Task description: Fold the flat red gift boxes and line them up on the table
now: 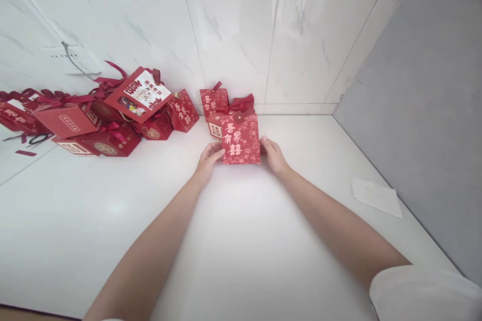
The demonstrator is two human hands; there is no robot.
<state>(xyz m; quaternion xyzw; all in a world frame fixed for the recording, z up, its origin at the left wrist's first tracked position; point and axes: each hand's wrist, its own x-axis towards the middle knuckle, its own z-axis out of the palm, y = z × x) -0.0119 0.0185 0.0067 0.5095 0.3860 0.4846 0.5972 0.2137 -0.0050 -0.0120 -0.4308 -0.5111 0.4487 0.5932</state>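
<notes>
A red floral gift box (pixel 241 139) with pale Chinese characters is held upright between my two hands over the white table. My left hand (pixel 208 161) grips its left side, the thumb on the front edge. On the opposite side my right hand (pixel 274 155) presses with its fingers, partly hidden behind the box. Just behind it are a similar floral box (pixel 210 100) with a strap on top, a box with a white double-happiness panel (pixel 215 131), and a dark red ribbon bow (pixel 241 104).
Along the wall at the left, several red gift boxes with ribbons (pixel 139 94) are piled up. Scissors (pixel 37 139) lie at the far left beside a small red strip (pixel 26 153). A white paper (pixel 377 197) rests near the right edge, by the grey panel (pixel 425 110).
</notes>
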